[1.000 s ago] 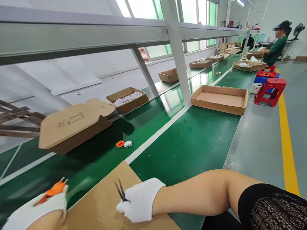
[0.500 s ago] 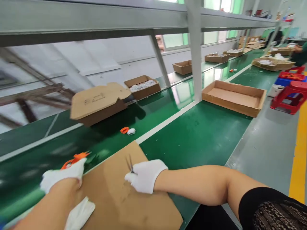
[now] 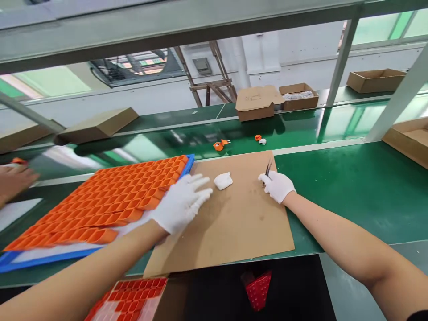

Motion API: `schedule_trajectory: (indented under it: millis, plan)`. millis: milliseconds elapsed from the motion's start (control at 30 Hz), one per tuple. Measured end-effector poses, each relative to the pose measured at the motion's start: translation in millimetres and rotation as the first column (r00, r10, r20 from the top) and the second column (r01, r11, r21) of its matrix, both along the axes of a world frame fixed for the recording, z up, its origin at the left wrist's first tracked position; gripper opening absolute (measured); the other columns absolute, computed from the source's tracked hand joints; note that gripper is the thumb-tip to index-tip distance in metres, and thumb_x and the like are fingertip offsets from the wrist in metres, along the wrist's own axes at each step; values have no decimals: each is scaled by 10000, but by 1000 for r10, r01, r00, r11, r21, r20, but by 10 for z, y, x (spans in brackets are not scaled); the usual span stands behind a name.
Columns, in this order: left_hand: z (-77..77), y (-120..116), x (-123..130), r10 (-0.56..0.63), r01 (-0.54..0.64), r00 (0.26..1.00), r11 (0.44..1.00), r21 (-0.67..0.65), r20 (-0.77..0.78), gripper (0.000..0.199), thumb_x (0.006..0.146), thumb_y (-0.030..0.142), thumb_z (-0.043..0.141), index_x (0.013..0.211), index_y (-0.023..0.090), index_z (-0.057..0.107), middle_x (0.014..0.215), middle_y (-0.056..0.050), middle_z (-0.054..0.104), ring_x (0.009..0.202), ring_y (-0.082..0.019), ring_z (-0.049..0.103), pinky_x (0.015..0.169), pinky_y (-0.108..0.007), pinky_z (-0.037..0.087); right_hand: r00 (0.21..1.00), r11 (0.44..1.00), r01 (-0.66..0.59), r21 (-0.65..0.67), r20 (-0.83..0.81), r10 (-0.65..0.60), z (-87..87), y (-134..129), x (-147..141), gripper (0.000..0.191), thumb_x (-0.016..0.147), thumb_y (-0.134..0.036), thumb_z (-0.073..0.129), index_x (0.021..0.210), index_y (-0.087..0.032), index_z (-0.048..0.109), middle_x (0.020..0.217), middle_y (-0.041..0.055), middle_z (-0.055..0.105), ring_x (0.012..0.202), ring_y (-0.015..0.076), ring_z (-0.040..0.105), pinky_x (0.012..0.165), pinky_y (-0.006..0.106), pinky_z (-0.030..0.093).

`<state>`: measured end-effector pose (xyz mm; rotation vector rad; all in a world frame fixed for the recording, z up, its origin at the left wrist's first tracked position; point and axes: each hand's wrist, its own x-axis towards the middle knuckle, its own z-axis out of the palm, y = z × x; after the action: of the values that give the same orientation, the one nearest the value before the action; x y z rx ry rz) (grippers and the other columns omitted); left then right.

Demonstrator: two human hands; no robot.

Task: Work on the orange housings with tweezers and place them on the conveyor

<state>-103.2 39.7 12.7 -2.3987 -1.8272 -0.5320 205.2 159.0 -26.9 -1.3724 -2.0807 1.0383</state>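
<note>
My left hand [image 3: 182,203], in a white glove, is open with its fingers spread above the right edge of rows of orange hollow plastic parts [image 3: 133,191]. They stand in a blue-rimmed tray [image 3: 191,163]. My gloved right hand [image 3: 279,186] is closed around dark tweezers [image 3: 268,167], tips up, over a brown cardboard sheet [image 3: 247,223]. Between my hands a crumpled white cloth [image 3: 223,180] lies on the sheet. Beyond it, on the green belt, is an orange piece [image 3: 220,145] with a pronged end. A smaller orange piece [image 3: 258,137] touches a white one [image 3: 262,141].
At the far left is another person's hand [image 3: 15,180], blurred, near something orange. Cardboard boxes [image 3: 256,111] line the back ledge, and a cardboard tray [image 3: 411,138] stands at right. Below the table edge is a crate of red parts [image 3: 133,296]. A metal post [image 3: 397,98] rises at right.
The view has swung left, bringing the orange parts into sight. My left hand has left the orange piece on the belt and come back toward the tray, opening. My right hand keeps the tweezers.
</note>
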Motion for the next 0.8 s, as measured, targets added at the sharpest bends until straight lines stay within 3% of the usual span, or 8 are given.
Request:
schedule_trajectory:
  millis: [100,233,333,433,600,667,700,800]
  plan:
    - [-184,-643,33,-159,142,984,972,-188,-80,377,1009,310,448,1258,258,725,1397,-81,670,1320,-277,592,1190,-524,398,996,995,25,-99,-88,-34,-59,18,27,283,997,-427,499,907,-207,653,647,-23,670,444,94,537,480,216,398]
    - [-422,-1182,62,-237,178,957,936,-305,-169,663,1025,424,480,1619,198,289,1676,-169,302,1517,-353,345,1230,-539,321,980,986,37,-165,-187,-68,-66,13,51,222,946,-374,529,909,-190,648,656,-8,668,422,84,519,412,199,391]
    - [-492,-1249,45,-239,178,958,930,-320,-162,926,943,608,573,1648,195,137,1700,-212,194,1547,-409,245,1232,-591,275,970,989,32,-142,-235,-65,-50,-31,44,216,924,-345,521,886,-176,650,685,23,676,487,102,568,420,199,413]
    - [-452,-1149,35,-323,244,933,893,-379,-160,1068,842,709,645,1627,147,187,1683,-274,183,1529,-468,251,1211,-637,276,967,998,21,-53,-252,-34,-51,-116,13,271,933,-383,501,888,-173,667,750,56,700,599,142,639,475,226,467]
    - [-369,-1053,65,-403,322,904,862,-391,-144,946,846,481,742,1577,111,270,1651,-295,257,1515,-469,286,1198,-631,305,978,981,1,195,-204,40,-50,-301,43,228,896,-386,598,909,-217,750,906,63,732,859,214,684,791,343,554]
    - [-376,-1062,79,-394,328,910,875,-357,-130,897,851,438,738,1558,111,293,1639,-294,287,1507,-466,302,1189,-631,320,978,927,-122,354,-116,173,-27,-350,92,228,928,-348,582,1006,-245,770,915,53,727,865,214,675,830,354,532]
    - [-384,-1064,85,-398,335,909,876,-347,-124,889,848,439,739,1548,104,304,1632,-299,297,1502,-470,309,1185,-635,325,960,866,-228,445,-46,277,-12,-366,106,249,958,-325,555,1074,-252,763,924,53,728,849,207,673,817,346,525]
    - [-393,-1049,100,-419,364,902,869,-336,-107,884,822,439,756,1515,76,344,1608,-321,322,1482,-476,337,1182,-645,323,822,569,-498,654,147,550,65,-412,16,332,1020,-216,452,1263,-245,676,981,57,730,816,177,669,747,302,499]
